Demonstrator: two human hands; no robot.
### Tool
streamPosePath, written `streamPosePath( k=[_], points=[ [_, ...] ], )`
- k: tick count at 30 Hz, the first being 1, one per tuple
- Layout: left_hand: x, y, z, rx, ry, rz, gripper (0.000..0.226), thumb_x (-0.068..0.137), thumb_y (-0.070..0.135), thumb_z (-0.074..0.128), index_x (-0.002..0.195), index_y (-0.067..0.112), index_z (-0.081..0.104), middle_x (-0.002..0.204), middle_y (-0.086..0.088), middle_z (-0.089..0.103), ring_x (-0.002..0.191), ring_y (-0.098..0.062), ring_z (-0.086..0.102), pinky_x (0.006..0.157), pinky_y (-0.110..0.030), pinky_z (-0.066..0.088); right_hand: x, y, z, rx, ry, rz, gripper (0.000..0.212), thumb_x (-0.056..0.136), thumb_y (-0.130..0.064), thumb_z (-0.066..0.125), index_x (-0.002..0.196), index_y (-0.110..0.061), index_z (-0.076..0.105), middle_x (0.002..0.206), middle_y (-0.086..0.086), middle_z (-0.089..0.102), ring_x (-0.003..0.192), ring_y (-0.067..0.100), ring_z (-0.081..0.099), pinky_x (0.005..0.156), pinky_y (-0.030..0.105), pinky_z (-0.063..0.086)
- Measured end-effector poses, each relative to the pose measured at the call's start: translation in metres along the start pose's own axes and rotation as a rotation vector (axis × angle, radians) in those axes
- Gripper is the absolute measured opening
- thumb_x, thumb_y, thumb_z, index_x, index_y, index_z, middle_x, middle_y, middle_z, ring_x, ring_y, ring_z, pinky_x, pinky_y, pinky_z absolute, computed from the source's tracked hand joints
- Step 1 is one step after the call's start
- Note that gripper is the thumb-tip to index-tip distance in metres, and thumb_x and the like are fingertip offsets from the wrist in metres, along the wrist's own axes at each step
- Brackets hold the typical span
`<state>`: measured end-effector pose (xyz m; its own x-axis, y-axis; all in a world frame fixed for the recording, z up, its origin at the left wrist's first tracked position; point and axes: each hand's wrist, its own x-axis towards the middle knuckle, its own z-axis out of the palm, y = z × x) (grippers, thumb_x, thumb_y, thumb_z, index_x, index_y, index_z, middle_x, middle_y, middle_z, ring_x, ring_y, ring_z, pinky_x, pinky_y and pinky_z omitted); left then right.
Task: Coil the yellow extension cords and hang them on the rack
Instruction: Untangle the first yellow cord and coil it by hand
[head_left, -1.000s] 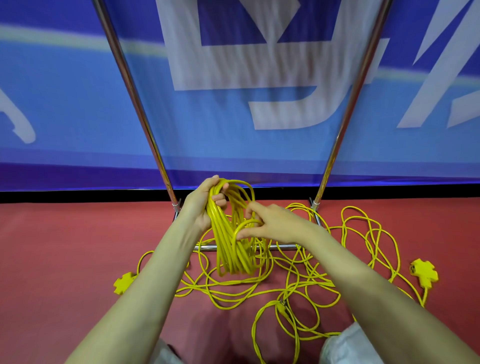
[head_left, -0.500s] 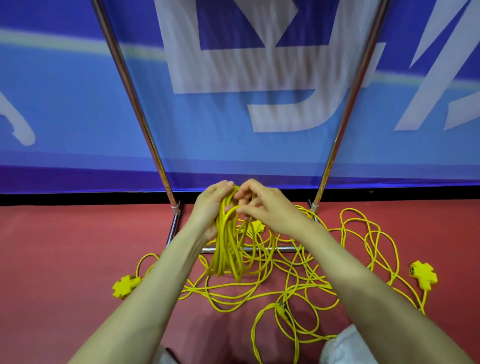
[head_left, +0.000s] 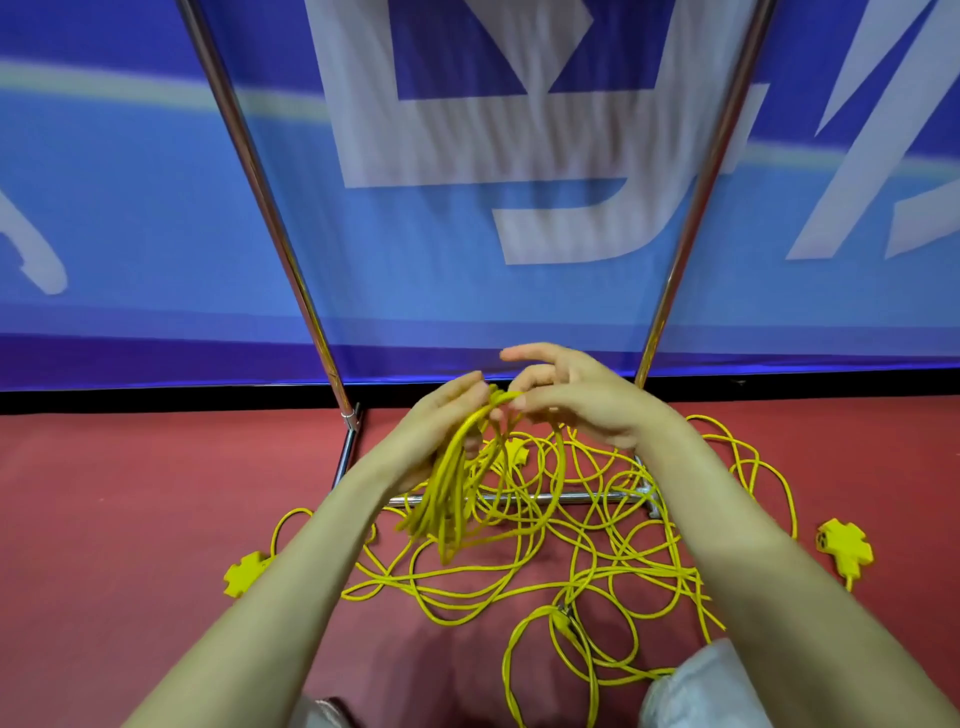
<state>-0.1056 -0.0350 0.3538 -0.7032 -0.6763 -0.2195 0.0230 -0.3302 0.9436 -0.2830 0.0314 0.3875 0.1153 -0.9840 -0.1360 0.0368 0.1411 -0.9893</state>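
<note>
My left hand (head_left: 436, 436) holds the top of a coiled bundle of yellow cord (head_left: 447, 499) that hangs down from it above the floor. My right hand (head_left: 576, 400) meets it at the top and pinches a strand between thumb and finger, with its index finger stretched out. Loose yellow cord (head_left: 597, 566) lies tangled on the red floor below. Yellow socket ends lie at the left (head_left: 247, 571), at the right (head_left: 844, 548) and behind the bundle (head_left: 514, 449). The chrome rack (head_left: 519, 500) stands just behind my hands, its two posts rising left (head_left: 270, 218) and right (head_left: 696, 208).
A blue banner (head_left: 467, 291) with white lettering hangs behind the rack. The floor (head_left: 130, 519) is red. My knees (head_left: 696, 691) show at the bottom edge.
My right hand rose from the middle of the bundle to its top, carrying a loop up to my left hand. The bundle has tilted slightly to the left.
</note>
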Motion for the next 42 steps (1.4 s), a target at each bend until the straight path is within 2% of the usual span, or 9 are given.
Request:
streamPosePath(
  k=[5,9,15,17,20,24,29,37,42],
  points=[
    [-0.006,-0.005,-0.006,0.152,-0.036,-0.009,0.08,0.068,0.018,0.083,0.135,0.027,0.04,0.082,0.002,0.067,0.059,-0.007,0.057,0.053,-0.02,0.044,0.006,0.01,0.004,-0.233,0.165,-0.125,0.028,0.084,0.003,0.065,0.103,-0.012,0.05,0.079,0.004,0.064,0.062,0.018,0.062,0.064,0.032,0.053],
    [-0.006,-0.006,0.002,0.105,0.045,0.034,0.048,0.092,0.009,0.058,0.137,0.014,0.044,0.077,-0.003,0.06,0.045,-0.007,0.04,0.043,-0.019,0.036,0.014,0.022,0.005,-0.503,0.281,-0.198,0.02,0.085,-0.013,0.068,0.092,-0.018,0.05,0.08,-0.001,0.06,0.061,0.015,0.06,0.06,0.031,0.049],
    [-0.005,0.011,-0.01,-0.097,0.199,0.128,0.032,0.095,0.017,0.052,0.127,0.011,0.053,0.076,-0.007,0.062,0.037,-0.006,0.033,0.038,-0.016,0.029,0.011,0.057,-0.025,-0.953,-0.087,0.128,0.005,0.083,-0.012,0.068,0.084,-0.017,0.066,0.068,-0.004,0.055,0.06,0.0,0.047,0.058,0.017,0.036],
    [-0.007,0.02,-0.018,-0.18,0.236,0.196,0.028,0.096,0.018,0.049,0.124,0.012,0.054,0.074,-0.005,0.062,0.036,-0.004,0.031,0.037,-0.015,0.027,0.011,0.076,-0.027,-0.839,-0.2,0.255,0.006,0.084,-0.011,0.068,0.089,-0.014,0.067,0.081,0.002,0.06,0.077,0.01,0.052,0.07,0.022,0.039],
    [-0.009,0.026,-0.028,-0.186,0.29,0.25,0.032,0.092,0.016,0.055,0.124,0.018,0.055,0.072,-0.001,0.059,0.037,-0.005,0.03,0.038,-0.016,0.026,0.017,0.083,-0.027,-0.752,-0.005,0.199,0.009,0.091,-0.007,0.059,0.085,-0.014,0.058,0.081,0.003,0.062,0.076,0.015,0.055,0.072,0.026,0.046],
    [-0.007,0.009,-0.024,0.111,0.33,0.229,0.051,0.077,0.008,0.073,0.124,0.024,0.057,0.063,0.002,0.048,0.04,-0.006,0.032,0.039,-0.017,0.027,0.015,0.033,-0.03,-0.317,0.427,-0.109,0.008,0.096,-0.007,0.05,0.094,-0.012,0.056,0.071,0.002,0.061,0.05,0.008,0.052,0.048,0.022,0.046],
    [-0.005,-0.03,0.006,0.175,0.271,0.14,0.074,0.073,-0.006,0.076,0.138,0.013,0.046,0.09,-0.006,0.07,0.061,-0.001,0.063,0.048,-0.011,0.041,0.003,-0.01,-0.017,0.227,0.432,-0.298,0.02,0.1,-0.01,0.04,0.107,-0.013,0.058,0.065,-0.003,0.054,0.046,0.002,0.042,0.041,0.014,0.032],
    [-0.006,-0.04,0.045,0.076,0.083,0.11,0.052,0.085,0.002,0.067,0.133,0.015,0.052,0.068,-0.006,0.059,0.037,-0.006,0.031,0.039,-0.017,0.029,0.017,0.012,-0.013,0.239,0.53,-0.232,0.026,0.101,-0.009,0.04,0.121,-0.002,0.054,0.074,0.005,0.056,0.045,0.002,0.045,0.043,0.014,0.037],
    [-0.002,-0.04,0.061,0.008,0.197,0.092,0.052,0.081,-0.004,0.069,0.128,0.015,0.054,0.055,0.004,0.049,0.035,-0.005,0.031,0.037,-0.017,0.028,0.019,0.018,-0.018,0.068,0.669,-0.123,0.02,0.099,-0.022,0.047,0.115,-0.01,0.048,0.088,0.005,0.058,0.048,0.009,0.053,0.047,0.023,0.046]
  ],
)
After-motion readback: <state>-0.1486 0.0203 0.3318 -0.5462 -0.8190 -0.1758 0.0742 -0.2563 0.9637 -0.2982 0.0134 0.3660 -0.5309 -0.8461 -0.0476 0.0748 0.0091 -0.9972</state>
